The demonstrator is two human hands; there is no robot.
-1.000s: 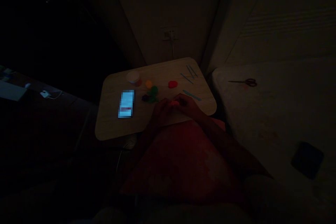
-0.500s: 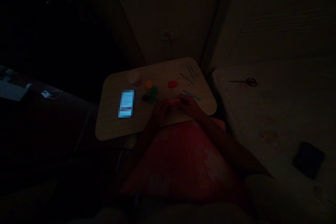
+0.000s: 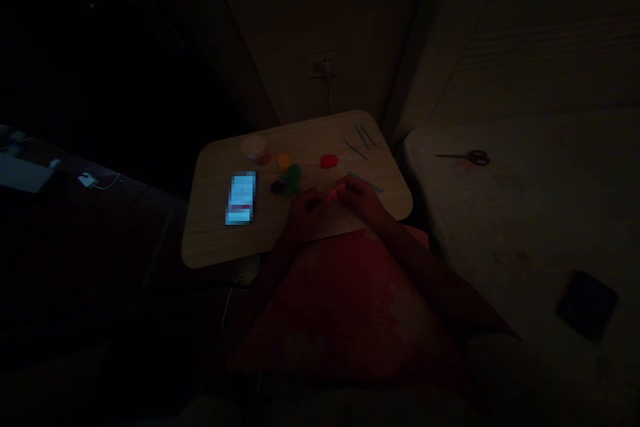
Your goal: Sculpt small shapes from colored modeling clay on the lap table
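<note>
In dim light, a piece of red modelling clay (image 3: 335,194) is stretched between my two hands over the small wooden table (image 3: 210,240). My left hand (image 3: 304,209) pinches its left end, and my right hand (image 3: 361,196) grips the other end, covering part of it. Beyond them lies a separate red clay lump (image 3: 329,161). Left of my left hand are green clay pieces (image 3: 291,179), a dark lump (image 3: 277,187) and a yellow-orange clay lump (image 3: 284,161). A thin blue-grey modelling tool (image 3: 367,183) rests just past my right hand.
A lit phone (image 3: 241,198) lies on the table's left half, with a lidded tub (image 3: 254,147) behind it. Several thin tools (image 3: 363,137) are at the far right. Scissors (image 3: 464,157) and a dark square item (image 3: 587,305) rest on the pale bed-like surface at right.
The red clay between my hands has gone from a level piece to a slanted one, higher at the right. My left hand has shifted slightly left. The things on the table stay put.
</note>
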